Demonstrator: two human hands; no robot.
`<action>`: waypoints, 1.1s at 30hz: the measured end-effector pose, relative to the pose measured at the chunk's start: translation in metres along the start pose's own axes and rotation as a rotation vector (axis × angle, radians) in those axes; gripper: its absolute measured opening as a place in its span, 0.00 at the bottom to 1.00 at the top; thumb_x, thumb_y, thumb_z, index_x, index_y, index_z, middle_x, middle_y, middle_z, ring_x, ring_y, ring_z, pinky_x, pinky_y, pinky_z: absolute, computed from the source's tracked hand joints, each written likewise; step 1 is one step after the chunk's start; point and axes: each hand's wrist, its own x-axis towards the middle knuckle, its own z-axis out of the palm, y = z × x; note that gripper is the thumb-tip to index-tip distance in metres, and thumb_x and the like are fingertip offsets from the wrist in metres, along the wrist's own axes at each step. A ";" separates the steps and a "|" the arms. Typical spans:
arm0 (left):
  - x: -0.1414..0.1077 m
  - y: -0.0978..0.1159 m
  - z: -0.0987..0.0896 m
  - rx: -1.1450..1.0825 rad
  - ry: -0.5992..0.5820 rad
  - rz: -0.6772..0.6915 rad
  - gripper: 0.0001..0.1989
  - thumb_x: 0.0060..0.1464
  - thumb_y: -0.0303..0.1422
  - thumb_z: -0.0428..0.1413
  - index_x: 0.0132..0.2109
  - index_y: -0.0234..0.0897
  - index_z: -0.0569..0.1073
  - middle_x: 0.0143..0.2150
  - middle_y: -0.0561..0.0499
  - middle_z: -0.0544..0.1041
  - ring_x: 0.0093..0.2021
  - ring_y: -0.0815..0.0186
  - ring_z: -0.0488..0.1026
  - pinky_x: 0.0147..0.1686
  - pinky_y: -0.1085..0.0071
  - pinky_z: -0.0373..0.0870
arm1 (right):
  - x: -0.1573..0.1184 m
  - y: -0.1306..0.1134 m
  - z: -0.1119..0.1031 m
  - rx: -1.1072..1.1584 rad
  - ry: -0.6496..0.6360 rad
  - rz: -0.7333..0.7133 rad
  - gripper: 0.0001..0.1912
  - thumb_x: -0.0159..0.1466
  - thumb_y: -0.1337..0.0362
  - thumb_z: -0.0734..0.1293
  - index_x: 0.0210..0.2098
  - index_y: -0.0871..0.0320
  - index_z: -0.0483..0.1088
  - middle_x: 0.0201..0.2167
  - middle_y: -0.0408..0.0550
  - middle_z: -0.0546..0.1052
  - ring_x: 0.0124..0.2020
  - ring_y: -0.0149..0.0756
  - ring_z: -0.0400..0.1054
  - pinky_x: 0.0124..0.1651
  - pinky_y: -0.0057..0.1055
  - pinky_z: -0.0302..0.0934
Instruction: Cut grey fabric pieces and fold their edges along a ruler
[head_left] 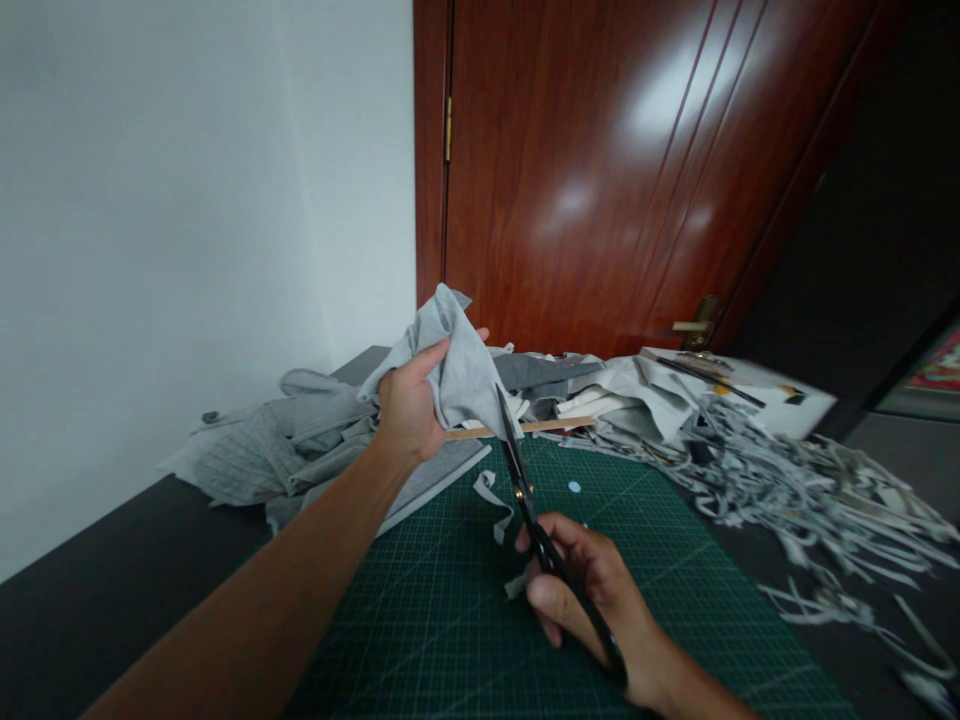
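My left hand (415,405) is closed on a piece of light grey fabric (469,365), raised above the table with its lower corner hanging to the right. In my right hand (592,580) is a pair of black scissors (519,480), fingers wrapped round the handles. The blades point up and away, their tips at the right edge of the fabric. Whether the tips touch or cut it I cannot tell. Beneath the hands lies a green cutting mat (450,610). A curled grey fabric strip (495,505) rests on it beside the scissors.
Crumpled grey fabric (262,450) is heaped at the left. Many thin fabric strips (787,490) spread over the right side, near a white box (795,405) with tools on top. A wooden ruler-like strip (559,425) lies at the mat's far edge. Behind stands a brown door (570,180).
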 end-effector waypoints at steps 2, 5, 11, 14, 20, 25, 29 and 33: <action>0.000 0.001 0.001 -0.002 0.000 -0.020 0.16 0.56 0.30 0.63 0.51 0.30 0.81 0.45 0.40 0.87 0.56 0.46 0.81 0.56 0.53 0.78 | 0.000 0.001 0.000 -0.007 -0.002 0.001 0.25 0.64 0.43 0.74 0.44 0.56 0.69 0.23 0.35 0.66 0.18 0.24 0.56 0.21 0.21 0.54; -0.001 0.003 0.002 0.004 -0.004 -0.055 0.12 0.51 0.28 0.66 0.44 0.30 0.82 0.40 0.39 0.87 0.50 0.47 0.83 0.51 0.56 0.81 | 0.000 0.003 -0.001 -0.010 0.001 -0.004 0.25 0.64 0.43 0.74 0.45 0.56 0.69 0.23 0.35 0.65 0.18 0.23 0.56 0.21 0.20 0.53; 0.000 0.006 0.001 -0.051 0.076 -0.046 0.14 0.45 0.19 0.67 0.41 0.32 0.82 0.34 0.50 0.85 0.32 0.62 0.83 0.36 0.70 0.82 | -0.001 0.003 0.000 -0.006 0.006 0.000 0.25 0.64 0.44 0.75 0.45 0.57 0.69 0.24 0.35 0.66 0.19 0.24 0.56 0.21 0.21 0.54; 0.001 0.006 0.001 -0.088 0.095 -0.090 0.13 0.48 0.18 0.65 0.41 0.33 0.82 0.32 0.51 0.84 0.29 0.64 0.82 0.34 0.70 0.82 | -0.001 0.002 0.000 -0.014 0.006 -0.004 0.25 0.64 0.44 0.75 0.45 0.57 0.69 0.24 0.35 0.66 0.19 0.24 0.57 0.21 0.21 0.54; 0.002 0.007 0.002 -0.144 0.101 -0.156 0.10 0.57 0.20 0.61 0.44 0.34 0.82 0.31 0.52 0.84 0.29 0.65 0.82 0.39 0.69 0.83 | -0.001 0.001 0.001 -0.010 0.010 -0.010 0.24 0.64 0.44 0.75 0.45 0.56 0.69 0.24 0.35 0.67 0.19 0.23 0.57 0.22 0.20 0.54; 0.002 0.008 0.003 -0.152 0.111 -0.177 0.10 0.64 0.21 0.55 0.45 0.32 0.82 0.34 0.50 0.85 0.31 0.66 0.82 0.45 0.68 0.82 | -0.001 0.001 0.002 -0.021 0.019 -0.011 0.24 0.64 0.44 0.75 0.45 0.57 0.69 0.24 0.35 0.66 0.19 0.23 0.57 0.22 0.20 0.54; 0.003 0.008 0.000 -0.127 0.091 -0.182 0.10 0.65 0.23 0.56 0.45 0.35 0.82 0.35 0.51 0.85 0.34 0.64 0.83 0.48 0.66 0.82 | -0.001 0.003 0.001 -0.011 0.010 -0.014 0.24 0.64 0.44 0.75 0.45 0.57 0.70 0.24 0.35 0.67 0.18 0.23 0.57 0.22 0.21 0.54; 0.005 0.006 -0.002 -0.097 0.089 -0.164 0.09 0.63 0.23 0.58 0.45 0.34 0.82 0.38 0.49 0.85 0.41 0.61 0.83 0.51 0.63 0.80 | -0.001 0.004 0.000 -0.013 0.012 -0.007 0.25 0.64 0.43 0.75 0.45 0.56 0.70 0.24 0.35 0.66 0.18 0.23 0.57 0.21 0.21 0.53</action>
